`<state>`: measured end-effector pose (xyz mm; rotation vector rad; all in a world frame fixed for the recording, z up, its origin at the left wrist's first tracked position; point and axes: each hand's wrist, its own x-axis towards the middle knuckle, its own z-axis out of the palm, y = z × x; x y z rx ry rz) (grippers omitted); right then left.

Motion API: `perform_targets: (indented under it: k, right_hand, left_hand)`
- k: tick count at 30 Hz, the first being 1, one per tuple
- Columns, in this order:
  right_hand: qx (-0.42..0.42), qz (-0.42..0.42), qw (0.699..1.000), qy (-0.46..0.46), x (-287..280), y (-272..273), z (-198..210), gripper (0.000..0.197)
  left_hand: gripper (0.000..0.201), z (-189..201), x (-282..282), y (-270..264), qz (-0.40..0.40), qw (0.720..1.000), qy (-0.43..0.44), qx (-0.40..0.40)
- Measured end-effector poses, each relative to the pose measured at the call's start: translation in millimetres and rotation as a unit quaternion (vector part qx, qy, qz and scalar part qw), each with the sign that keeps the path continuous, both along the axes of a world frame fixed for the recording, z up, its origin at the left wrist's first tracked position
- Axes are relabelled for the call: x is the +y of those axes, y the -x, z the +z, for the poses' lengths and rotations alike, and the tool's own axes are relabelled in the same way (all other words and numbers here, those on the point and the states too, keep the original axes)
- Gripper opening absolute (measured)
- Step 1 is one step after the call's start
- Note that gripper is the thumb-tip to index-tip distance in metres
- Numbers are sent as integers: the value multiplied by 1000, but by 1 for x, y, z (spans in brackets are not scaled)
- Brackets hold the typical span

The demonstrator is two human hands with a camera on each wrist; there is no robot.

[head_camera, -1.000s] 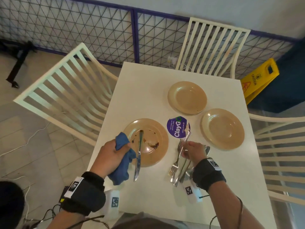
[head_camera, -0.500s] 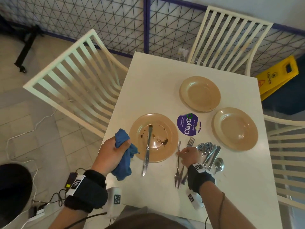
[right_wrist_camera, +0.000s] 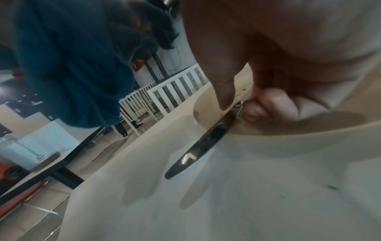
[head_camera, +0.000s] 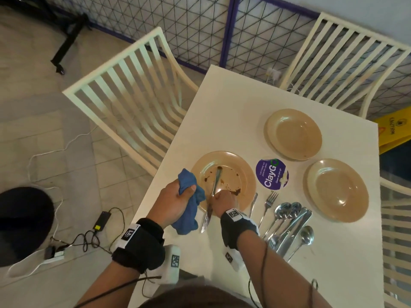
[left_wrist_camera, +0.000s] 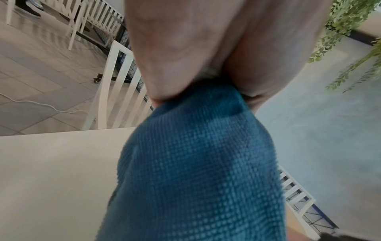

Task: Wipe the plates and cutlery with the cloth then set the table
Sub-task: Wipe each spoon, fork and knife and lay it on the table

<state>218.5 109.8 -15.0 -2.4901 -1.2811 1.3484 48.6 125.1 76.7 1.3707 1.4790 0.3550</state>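
Looking down from the head view, the left hand is bunched round the blue cloth just beside the dirty plate, while the right hand pinches the knife lying across that plate's near rim; two clean plates and the loose cutlery sit to the right on the table. The left wrist view shows only fingers clamped on cloth. In the right wrist view, thumb and fingertips nip the knife by its narrow part. That thin pinch might slip, or the lifted knife could smear sauce onto the table.
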Motion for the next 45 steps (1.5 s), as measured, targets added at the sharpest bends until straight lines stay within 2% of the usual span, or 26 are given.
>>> perform_targets:
  k: [4,8,11,14,16,18,20,22,25,27,30,31,35,37,41,43,45]
  right_hand:
    - [42,-26,999,13,6,-4,-7,27]
    - [100,-65,993,-24,-2,-16,3,37]
    - [145,-70,983,-84,-17,-26,20,34]
    - [210,-43,965,-150,-37,-36,43,22]
    - [215,-2,961,-173,-48,-43,61,21]
    - [223,14,956,-189,-59,-49,78,17]
    - [227,24,954,-193,-74,-55,90,15]
    - [215,21,956,-197,-91,-63,98,15]
    - [206,7,953,-222,-102,-82,111,14]
    - [195,8,950,-242,-100,-95,120,20]
    - [178,10,950,-258,-105,-108,133,29]
    - [184,11,948,-261,-110,-110,135,29]
    - [175,56,949,-256,-129,-114,144,21]
    - [161,52,949,-267,-130,-119,144,20]
    - [142,37,945,-291,-129,-126,143,12]
    - [147,41,944,-292,-137,-130,142,21]
    - [191,25,944,-266,-148,-140,142,30]
  left_hand:
    - [19,3,-6,-4,-17,1000,-6,-3]
    - [31,4,-7,-13,3,999,36,-17]
    - [40,4,-3,-28,50,995,71,-49]
    - [48,4,-3,-50,82,984,123,-100]
    - [50,4,-7,-69,70,982,136,-107]
    - [42,12,-11,-86,58,984,115,-124]
    - [24,21,-9,-98,62,983,74,-156]
    - [19,32,-3,-110,54,983,35,-172]
    - [17,45,-7,-135,72,981,-7,-178]
    - [16,50,-23,-154,85,980,-19,-178]
    - [22,54,-38,-170,29,987,-22,-159]
    - [22,57,-37,-170,32,986,-19,-161]
    - [29,64,-28,-173,132,976,-36,-167]
    - [34,61,-43,-183,144,975,-42,-165]
    - [21,63,-75,-193,110,980,-47,-160]
    - [22,68,-82,-192,74,984,-70,-145]
    - [22,74,-89,-191,32,988,-86,-126]
